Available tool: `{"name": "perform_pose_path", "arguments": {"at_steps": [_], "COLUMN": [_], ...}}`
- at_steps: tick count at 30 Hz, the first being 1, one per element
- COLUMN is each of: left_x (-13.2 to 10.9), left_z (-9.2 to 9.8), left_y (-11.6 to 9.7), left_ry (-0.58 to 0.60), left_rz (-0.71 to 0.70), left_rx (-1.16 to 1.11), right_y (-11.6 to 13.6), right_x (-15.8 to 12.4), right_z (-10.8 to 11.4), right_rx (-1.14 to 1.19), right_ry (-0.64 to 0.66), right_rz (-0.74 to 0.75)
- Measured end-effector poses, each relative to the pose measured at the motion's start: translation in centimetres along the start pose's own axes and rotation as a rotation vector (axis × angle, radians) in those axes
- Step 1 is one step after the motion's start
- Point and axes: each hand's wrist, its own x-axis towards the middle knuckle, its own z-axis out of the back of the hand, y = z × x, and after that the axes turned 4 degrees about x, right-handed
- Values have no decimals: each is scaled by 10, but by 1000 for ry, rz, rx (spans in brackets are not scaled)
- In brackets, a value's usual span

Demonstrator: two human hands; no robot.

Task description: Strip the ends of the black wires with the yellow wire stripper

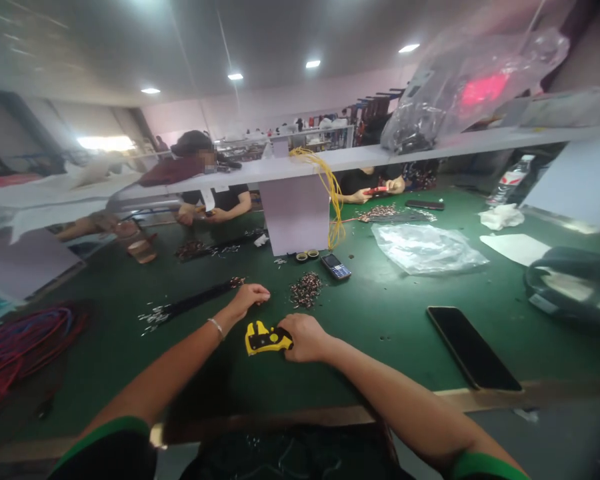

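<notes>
Right hand (307, 337): fingers closed over yellow-and-black hand tool (263, 338). Left hand (247, 301): fingers loosely curled, near pile of metal terminals (305, 290).

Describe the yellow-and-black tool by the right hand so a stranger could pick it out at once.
On the green workbench, near the person's edge, find the right hand. Under its fingers lies a small yellow-and-black tool, the only solid yellow object there, unlike the thin yellow wire farther off.

No legible text, — too small, blurred
</notes>
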Motion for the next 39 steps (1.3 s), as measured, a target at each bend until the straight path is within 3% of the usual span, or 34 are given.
{"name": "perform_pose_path", "arguments": {"at_steps": [16,27,39], "left_x": [0,-5,-7], "left_z": [3,-3,-5], "left_y": [3,13,17], "left_ry": [19,-5,59], "left_rz": [-43,10,12], "left_rx": [-96,-205,-339], "right_y": [-3,3,-2], "right_x": [2,-5,-11], "right_z": [1,1,-8], "right_rx": [1,65,100], "right_ry": [6,30,2], "right_rz": [-20,-14,-11]}}
